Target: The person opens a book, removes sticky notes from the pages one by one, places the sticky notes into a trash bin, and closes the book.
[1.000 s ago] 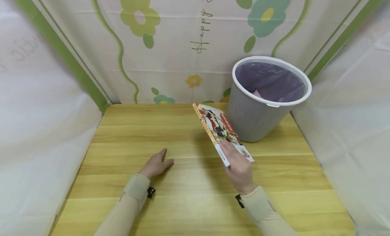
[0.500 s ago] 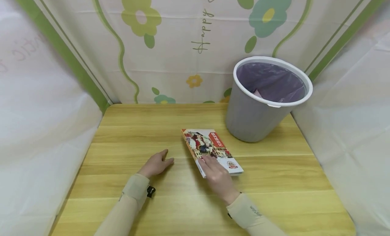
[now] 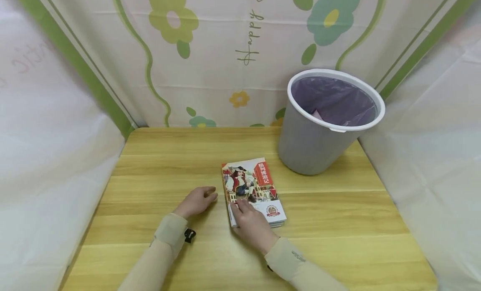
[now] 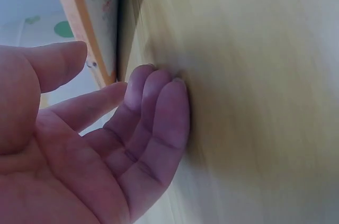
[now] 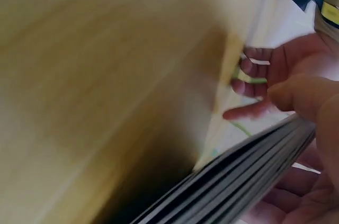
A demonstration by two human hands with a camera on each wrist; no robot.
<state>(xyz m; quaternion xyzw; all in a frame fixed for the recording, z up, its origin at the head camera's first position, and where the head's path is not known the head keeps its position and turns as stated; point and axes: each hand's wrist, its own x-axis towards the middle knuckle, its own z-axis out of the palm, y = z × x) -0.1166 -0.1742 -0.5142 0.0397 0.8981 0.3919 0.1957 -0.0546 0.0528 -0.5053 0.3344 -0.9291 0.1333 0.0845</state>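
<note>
A paperback book (image 3: 244,186) with a costumed figure and a red title band on its cover lies low over the wooden table, cover up. My right hand (image 3: 253,226) grips its near left corner, fingers over the cover. In the right wrist view the book's page edges (image 5: 238,176) run between thumb and fingers. My left hand (image 3: 197,201) is just left of the book, holding nothing, its fingers loosely bent. Seen from the left wrist, the left hand's fingers (image 4: 169,107) are close to the tabletop, and the book's spine (image 4: 85,23) stands beyond them.
A grey waste bin (image 3: 312,145) with a white rim and purple liner stands at the table's back right, a small pinkish piece (image 3: 317,115) inside. Flower-printed curtains (image 3: 210,53) enclose the back and sides of the wooden table (image 3: 357,228).
The right hand has brought the book down and left from beside the bin, turning it flatter. The left hand has shifted slightly right, its fingers more bent.
</note>
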